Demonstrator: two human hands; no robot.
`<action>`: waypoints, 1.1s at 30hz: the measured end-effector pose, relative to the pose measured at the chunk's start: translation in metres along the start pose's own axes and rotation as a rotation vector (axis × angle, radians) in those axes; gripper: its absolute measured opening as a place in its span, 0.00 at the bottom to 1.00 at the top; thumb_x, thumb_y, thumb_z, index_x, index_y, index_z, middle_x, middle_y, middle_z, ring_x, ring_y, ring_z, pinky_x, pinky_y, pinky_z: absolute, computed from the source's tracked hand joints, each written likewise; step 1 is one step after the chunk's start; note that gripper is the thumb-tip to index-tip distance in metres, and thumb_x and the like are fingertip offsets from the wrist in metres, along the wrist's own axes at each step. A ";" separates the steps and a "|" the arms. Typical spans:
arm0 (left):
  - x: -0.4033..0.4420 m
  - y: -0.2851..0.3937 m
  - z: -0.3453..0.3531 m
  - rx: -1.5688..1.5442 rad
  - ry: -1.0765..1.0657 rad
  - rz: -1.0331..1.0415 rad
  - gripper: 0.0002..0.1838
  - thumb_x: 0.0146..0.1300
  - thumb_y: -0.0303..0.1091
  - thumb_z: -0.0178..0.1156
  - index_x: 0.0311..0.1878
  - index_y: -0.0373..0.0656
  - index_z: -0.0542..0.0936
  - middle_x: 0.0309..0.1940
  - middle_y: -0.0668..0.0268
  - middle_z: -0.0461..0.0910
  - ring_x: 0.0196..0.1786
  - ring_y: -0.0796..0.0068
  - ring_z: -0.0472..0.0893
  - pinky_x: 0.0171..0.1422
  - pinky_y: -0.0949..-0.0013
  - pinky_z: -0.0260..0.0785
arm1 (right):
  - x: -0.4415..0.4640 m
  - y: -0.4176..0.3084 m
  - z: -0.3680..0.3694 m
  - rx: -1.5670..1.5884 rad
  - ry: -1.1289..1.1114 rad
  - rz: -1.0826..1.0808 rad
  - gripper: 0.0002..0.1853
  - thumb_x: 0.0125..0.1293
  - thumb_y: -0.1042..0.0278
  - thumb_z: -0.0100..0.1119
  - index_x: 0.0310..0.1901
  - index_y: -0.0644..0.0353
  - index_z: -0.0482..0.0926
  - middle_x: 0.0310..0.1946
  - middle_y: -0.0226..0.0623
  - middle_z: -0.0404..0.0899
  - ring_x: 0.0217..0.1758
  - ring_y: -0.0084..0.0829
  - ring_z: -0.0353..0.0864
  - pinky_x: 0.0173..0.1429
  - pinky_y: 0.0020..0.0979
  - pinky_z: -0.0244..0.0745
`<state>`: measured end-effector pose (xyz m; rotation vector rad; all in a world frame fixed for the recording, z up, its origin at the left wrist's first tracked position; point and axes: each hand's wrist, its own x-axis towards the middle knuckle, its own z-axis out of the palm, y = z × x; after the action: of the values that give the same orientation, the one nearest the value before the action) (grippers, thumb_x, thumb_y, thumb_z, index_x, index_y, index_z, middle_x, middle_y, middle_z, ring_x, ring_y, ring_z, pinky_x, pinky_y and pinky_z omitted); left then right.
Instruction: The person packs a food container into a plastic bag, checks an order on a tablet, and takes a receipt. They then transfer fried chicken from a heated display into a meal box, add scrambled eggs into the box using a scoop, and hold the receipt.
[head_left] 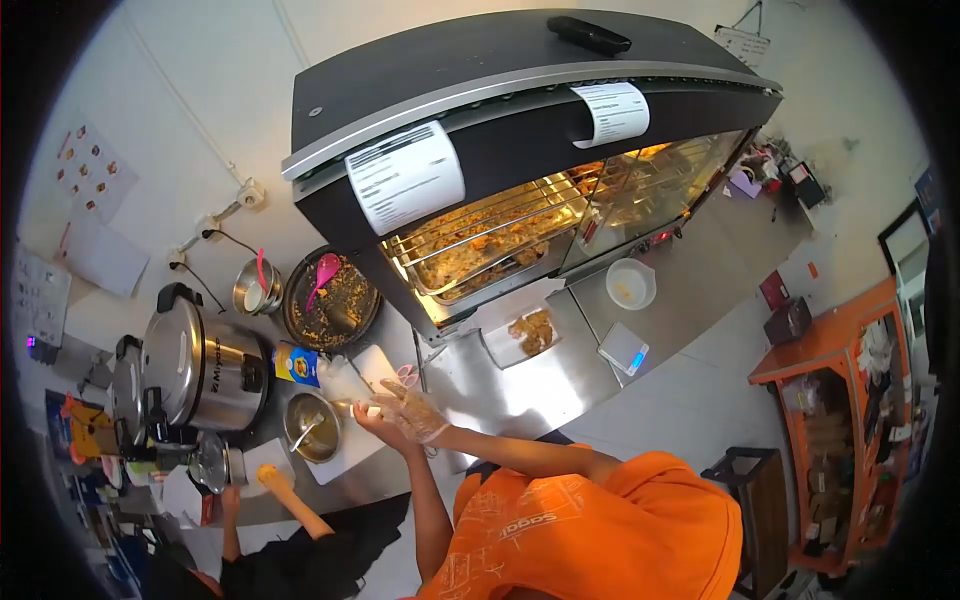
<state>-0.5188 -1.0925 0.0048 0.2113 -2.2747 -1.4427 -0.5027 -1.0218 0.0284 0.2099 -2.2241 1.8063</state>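
My left hand is bare and closed around a small pale item that is too small to make out. Right beside it, my right hand wears a clear plastic glove, its fingers stretched out. Both hands are above the counter's near edge, close to a white board and pink-handled scissors. A metal bowl with a spoon in it stands just left of them. Beyond the bowl lies a blue and yellow packet.
A lit display warmer holds trays of food. Before it are a food container, scale and white bowl. At left are a dark pan, large cooker and a co-worker's hand. An orange shelf stands right.
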 end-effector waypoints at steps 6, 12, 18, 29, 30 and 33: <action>0.051 -0.094 0.050 -0.431 0.023 -0.450 0.27 0.59 0.33 0.60 0.62 0.40 0.68 0.45 0.61 0.75 0.50 0.67 0.77 0.54 0.61 0.72 | -0.007 -0.001 -0.088 -0.189 -0.612 0.027 0.29 0.70 0.59 0.48 0.64 0.77 0.62 0.67 0.61 0.61 0.76 0.54 0.50 0.75 0.44 0.52; 0.214 -0.015 0.049 0.349 0.080 -0.196 0.18 0.53 0.37 0.62 0.42 0.32 0.77 0.42 0.44 0.81 0.44 0.44 0.81 0.52 0.53 0.72 | -0.125 -0.001 -0.220 0.135 -0.761 0.334 0.31 0.72 0.50 0.52 0.70 0.59 0.63 0.67 0.45 0.67 0.67 0.38 0.69 0.69 0.39 0.65; 0.332 0.097 0.045 0.838 -0.335 -0.328 0.22 0.46 0.40 0.71 0.44 0.43 0.79 0.36 0.58 0.85 0.41 0.65 0.85 0.45 0.61 0.75 | -0.214 0.040 -0.321 0.255 -0.317 0.648 0.26 0.69 0.63 0.57 0.67 0.58 0.67 0.60 0.37 0.74 0.63 0.31 0.72 0.65 0.34 0.68; -0.019 0.037 0.074 -0.195 -0.286 0.637 0.13 0.68 0.24 0.44 0.24 0.42 0.68 0.20 0.69 0.65 0.20 0.79 0.64 0.23 0.76 0.55 | -0.360 0.007 -0.376 0.253 0.561 1.061 0.17 0.71 0.65 0.48 0.58 0.57 0.74 0.45 0.37 0.81 0.42 0.29 0.80 0.45 0.30 0.75; -0.075 0.059 0.066 -0.442 -0.525 -0.098 0.11 0.57 0.19 0.44 0.20 0.41 0.67 0.20 0.68 0.66 0.22 0.79 0.66 0.25 0.74 0.56 | -0.365 0.015 -0.389 0.248 0.570 1.073 0.17 0.71 0.64 0.49 0.58 0.57 0.74 0.45 0.36 0.81 0.42 0.28 0.80 0.44 0.29 0.75; -0.166 0.060 0.064 -0.425 -0.783 -0.291 0.08 0.46 0.18 0.42 0.16 0.39 0.67 0.18 0.67 0.67 0.20 0.80 0.64 0.25 0.75 0.55 | -0.365 0.044 -0.447 0.129 0.589 1.049 0.15 0.73 0.59 0.51 0.54 0.57 0.76 0.39 0.29 0.81 0.37 0.22 0.79 0.38 0.24 0.73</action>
<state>-0.3922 -0.9541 -0.0115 -0.2054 -2.4726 -2.4526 -0.1151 -0.5966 -0.0369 -1.5070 -1.8469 2.0123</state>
